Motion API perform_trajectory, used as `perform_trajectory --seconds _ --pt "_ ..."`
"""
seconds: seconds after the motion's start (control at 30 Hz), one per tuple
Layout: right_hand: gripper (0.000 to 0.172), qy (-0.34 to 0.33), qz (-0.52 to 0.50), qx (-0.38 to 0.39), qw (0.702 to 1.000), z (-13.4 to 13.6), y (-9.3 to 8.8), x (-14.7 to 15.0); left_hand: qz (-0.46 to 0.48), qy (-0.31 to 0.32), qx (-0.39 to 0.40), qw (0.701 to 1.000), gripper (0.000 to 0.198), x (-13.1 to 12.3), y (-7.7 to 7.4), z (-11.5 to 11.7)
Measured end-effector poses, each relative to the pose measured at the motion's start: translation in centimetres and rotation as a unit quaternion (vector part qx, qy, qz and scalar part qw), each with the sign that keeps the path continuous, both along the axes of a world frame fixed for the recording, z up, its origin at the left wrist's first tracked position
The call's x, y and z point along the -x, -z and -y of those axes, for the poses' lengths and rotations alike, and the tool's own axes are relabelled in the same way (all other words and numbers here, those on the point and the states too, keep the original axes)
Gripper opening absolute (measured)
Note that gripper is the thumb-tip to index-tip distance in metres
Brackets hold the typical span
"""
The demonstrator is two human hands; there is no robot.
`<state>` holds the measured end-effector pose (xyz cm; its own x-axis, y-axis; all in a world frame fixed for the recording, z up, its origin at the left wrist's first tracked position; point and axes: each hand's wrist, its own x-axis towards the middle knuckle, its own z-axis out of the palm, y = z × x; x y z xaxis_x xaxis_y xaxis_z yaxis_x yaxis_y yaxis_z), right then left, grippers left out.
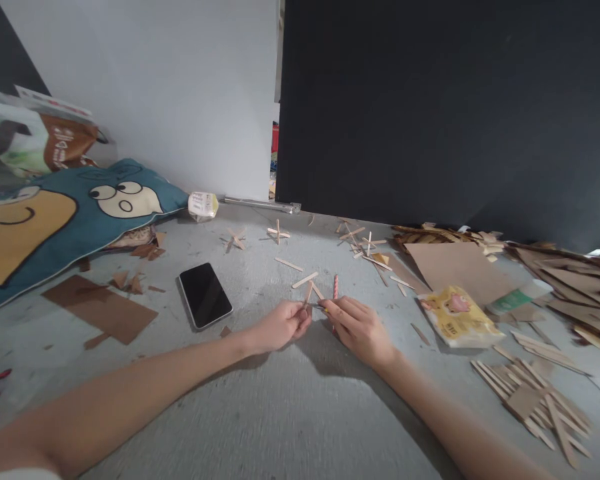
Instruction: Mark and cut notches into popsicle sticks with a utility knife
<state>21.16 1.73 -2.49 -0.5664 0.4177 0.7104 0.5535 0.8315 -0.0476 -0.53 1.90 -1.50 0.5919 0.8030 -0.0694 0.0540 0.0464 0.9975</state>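
Note:
My left hand (286,325) is closed, its fingertips pinching a thin wooden craft stick (308,294). Another craft stick (317,291) slants away from its top, so the two make a narrow upside-down V. My right hand (356,327) is closed close beside it, round a thin red-and-white striped rod (335,287) that sticks up past the fingers. A small dark tip (319,306) shows between the two hands; whether it belongs to the rod I cannot tell. Just beyond the hands, a loose craft stick (305,280) lies on the grey surface.
A phone (206,295) lies left of my hands, near brown cardboard (100,308) and a blue cushion (130,200). Star-shaped stick pieces (279,233) stand farther back. On the right are a yellow tissue pack (457,317), a glue bottle (520,298) and piled sticks (535,400).

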Motion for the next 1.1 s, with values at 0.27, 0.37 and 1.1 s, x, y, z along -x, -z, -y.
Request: perform_trajectory --seconds 0.27,0.37,1.1 --pt "0.032 -0.014 -0.029 0.062 0.998 -0.2 -0.2 -0.2 0.027 0.023 0.002 0.999 0.043 0.2 -0.1 -0.1" --pt "0.029 -0.013 -0.066 0.134 0.989 0.0 -0.1 -0.2 0.027 0.030 0.018 0.999 0.042 0.3 0.1 -0.3" --pt "0.045 0.014 -0.264 0.459 0.848 1.3 -3.0 1.2 -0.008 0.048 -0.002 0.999 0.049 0.4 -0.8 0.4"
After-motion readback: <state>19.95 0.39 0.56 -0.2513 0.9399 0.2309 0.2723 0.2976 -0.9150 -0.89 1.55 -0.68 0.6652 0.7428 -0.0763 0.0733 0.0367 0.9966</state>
